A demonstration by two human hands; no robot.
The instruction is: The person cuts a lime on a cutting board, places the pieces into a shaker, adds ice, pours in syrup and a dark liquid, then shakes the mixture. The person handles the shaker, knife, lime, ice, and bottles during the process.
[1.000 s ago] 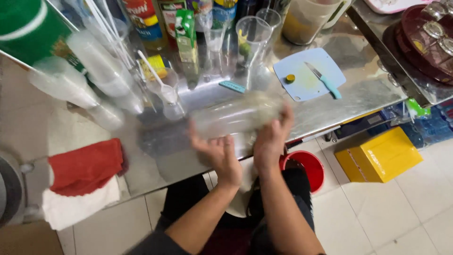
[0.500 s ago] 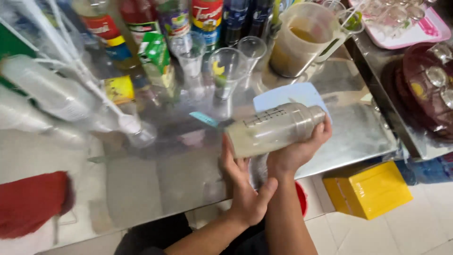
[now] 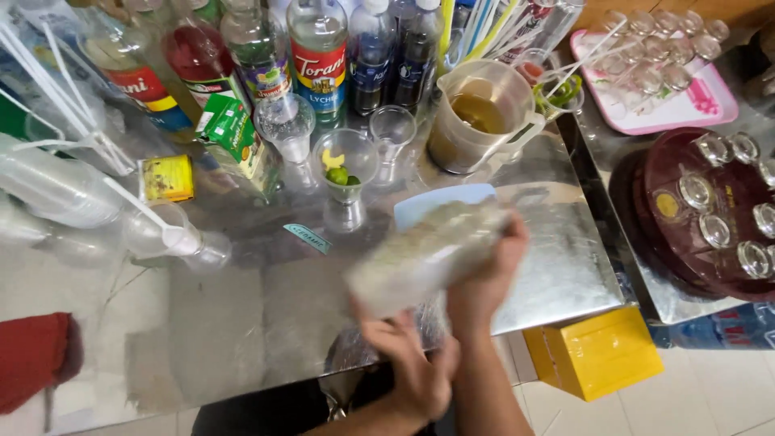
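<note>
Both hands (image 3: 452, 323) clamped on a blurred shaker (image 3: 428, 254), tilted sideways above the counter (image 3: 242, 323), mixing seemingly midway, nothing yet poured into glasses (image 3: 345, 173) beyond the shaker.

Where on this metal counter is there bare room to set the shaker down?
Bare steel lies right of the shaker, toward the counter edge, and left between it and the red cloth. The back row of syrup bottles and glasses is crowded.

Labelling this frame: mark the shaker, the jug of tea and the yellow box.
shaker (image 3: 428, 257), head view, middle of its blurred body
jug of tea (image 3: 483, 115), head view, on the brown liquid
yellow box (image 3: 593, 352), head view, top face
</note>
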